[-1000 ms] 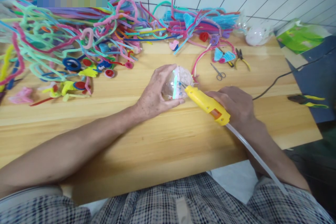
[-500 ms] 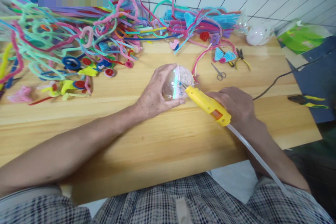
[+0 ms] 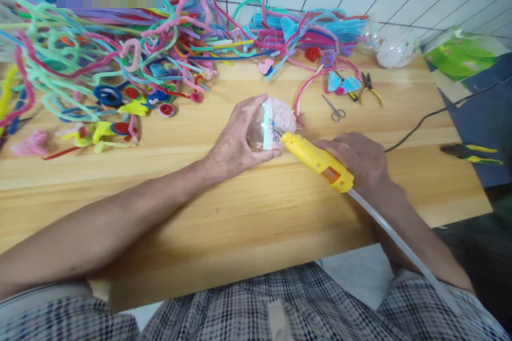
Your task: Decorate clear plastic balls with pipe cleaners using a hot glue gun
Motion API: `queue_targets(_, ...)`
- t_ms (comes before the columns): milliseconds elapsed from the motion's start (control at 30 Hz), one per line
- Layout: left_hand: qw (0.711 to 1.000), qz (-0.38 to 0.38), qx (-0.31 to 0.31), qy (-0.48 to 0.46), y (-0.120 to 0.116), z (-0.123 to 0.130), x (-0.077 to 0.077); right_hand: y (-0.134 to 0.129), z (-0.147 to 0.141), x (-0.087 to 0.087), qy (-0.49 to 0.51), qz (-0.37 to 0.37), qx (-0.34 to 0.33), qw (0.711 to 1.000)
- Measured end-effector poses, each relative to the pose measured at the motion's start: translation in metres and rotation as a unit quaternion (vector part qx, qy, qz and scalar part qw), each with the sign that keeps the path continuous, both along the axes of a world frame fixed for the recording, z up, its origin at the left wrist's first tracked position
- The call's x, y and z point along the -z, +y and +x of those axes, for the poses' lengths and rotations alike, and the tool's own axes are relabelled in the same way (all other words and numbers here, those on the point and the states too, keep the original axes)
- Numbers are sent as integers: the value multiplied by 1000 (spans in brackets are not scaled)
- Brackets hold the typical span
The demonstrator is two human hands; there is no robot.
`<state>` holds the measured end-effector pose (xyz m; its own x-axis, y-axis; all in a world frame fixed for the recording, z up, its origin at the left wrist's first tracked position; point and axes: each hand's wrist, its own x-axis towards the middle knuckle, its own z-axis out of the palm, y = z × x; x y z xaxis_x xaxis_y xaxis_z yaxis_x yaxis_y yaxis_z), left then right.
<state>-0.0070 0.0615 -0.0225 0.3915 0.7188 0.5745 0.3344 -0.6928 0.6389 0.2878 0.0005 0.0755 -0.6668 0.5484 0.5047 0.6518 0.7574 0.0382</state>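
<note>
A clear plastic ball with pale pink filling in its right half and a shiny iridescent band around its middle rests over the table. My left hand curves around its left side, thumb below and fingers above. In my right hand is a yellow hot glue gun, a long translucent glue stick trailing from its back end. The gun's metal nozzle points at the band; whether it touches the ball I cannot tell. My right fingers are partly hidden behind the gun.
A tangle of colourful pipe cleaners fills the back left of the wooden table. Small scissors and pliers lie beyond the gun. More pliers sit at the right edge, near a black cord. Another clear ball stands at the back.
The glue gun has shifted very slightly, its nozzle a touch to the left and lower along the band. My left hand keeps its hold on the ball.
</note>
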Motion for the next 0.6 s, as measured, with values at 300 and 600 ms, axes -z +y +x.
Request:
queue_targets(300,1000,17,4,-9,-1,0,1,-4,4,9,-25,-104,97,990)
queue_targets(600,999,32,-1,6,-1,1,-1,-5,2,0,-26,-157,132,978)
